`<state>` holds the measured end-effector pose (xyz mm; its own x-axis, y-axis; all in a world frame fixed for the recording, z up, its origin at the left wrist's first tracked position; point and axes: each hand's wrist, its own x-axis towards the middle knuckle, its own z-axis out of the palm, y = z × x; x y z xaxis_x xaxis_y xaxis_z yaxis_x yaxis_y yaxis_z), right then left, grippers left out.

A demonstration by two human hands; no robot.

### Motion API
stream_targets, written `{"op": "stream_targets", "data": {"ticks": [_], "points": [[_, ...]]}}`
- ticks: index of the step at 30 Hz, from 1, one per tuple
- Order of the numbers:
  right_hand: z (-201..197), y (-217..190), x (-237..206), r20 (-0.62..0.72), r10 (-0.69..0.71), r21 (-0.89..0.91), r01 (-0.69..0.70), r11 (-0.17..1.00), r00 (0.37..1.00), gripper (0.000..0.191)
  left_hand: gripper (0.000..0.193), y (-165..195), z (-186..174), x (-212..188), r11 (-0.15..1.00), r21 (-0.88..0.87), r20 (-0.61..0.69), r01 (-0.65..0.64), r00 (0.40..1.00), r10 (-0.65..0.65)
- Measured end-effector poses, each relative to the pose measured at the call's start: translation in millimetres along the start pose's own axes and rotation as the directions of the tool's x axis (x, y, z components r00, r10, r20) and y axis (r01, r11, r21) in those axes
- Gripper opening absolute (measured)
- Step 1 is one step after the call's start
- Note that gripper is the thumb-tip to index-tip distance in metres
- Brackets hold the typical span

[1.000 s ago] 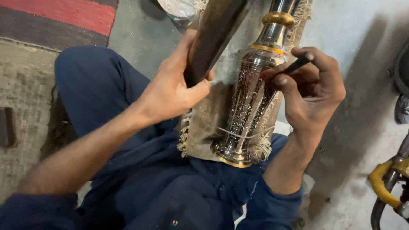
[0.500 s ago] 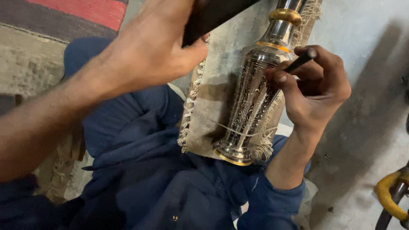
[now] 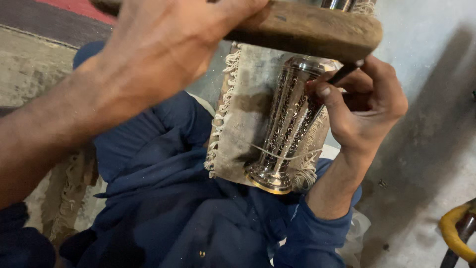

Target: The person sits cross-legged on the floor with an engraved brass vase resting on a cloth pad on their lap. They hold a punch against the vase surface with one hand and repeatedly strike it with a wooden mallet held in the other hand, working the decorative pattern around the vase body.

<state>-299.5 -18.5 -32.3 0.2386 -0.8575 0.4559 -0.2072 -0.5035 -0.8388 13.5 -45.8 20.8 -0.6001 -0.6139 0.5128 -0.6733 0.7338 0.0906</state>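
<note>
The left hand [image 3: 163, 44], at the frame's top, gripped a brown wooden mallet [image 3: 302, 27]; the right hand's [image 3: 364, 106] fingers pinched a thin dark chisel [image 3: 347, 72] against the engraved silver metal vase [image 3: 287, 129] at centre, lying on fringed cloth [image 3: 243, 124]. Keeping the chisel steady and tapping lightly seemed wise.

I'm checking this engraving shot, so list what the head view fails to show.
- Vase: the top is hidden behind the wooden mallet.
- Tool: the tip is covered by the right hand.
- Mallet: its handle is wrapped by the left hand, blurred, cut by the top edge.
- Yellow object: cut off at the right edge.
</note>
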Motion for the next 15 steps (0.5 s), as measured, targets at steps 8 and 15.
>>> {"op": "stream_targets", "data": {"ticks": [8, 15], "points": [[-2.9, 5.4, -6.1, -0.018, 0.073, 0.090, -0.071, 0.993, 0.997, 0.031, 0.039, -0.2, 10.7, -4.0, 0.975, -0.156, 0.051, 0.156, 0.987, -0.150], [-3.9, 6.1, -4.8, -0.007, 0.076, 0.100, -0.075, 0.992, 0.997, 0.034, 0.037, 1.7, 12.7, -0.3, 0.948, -0.214, 0.109, 0.234, 0.971, -0.215]]}}
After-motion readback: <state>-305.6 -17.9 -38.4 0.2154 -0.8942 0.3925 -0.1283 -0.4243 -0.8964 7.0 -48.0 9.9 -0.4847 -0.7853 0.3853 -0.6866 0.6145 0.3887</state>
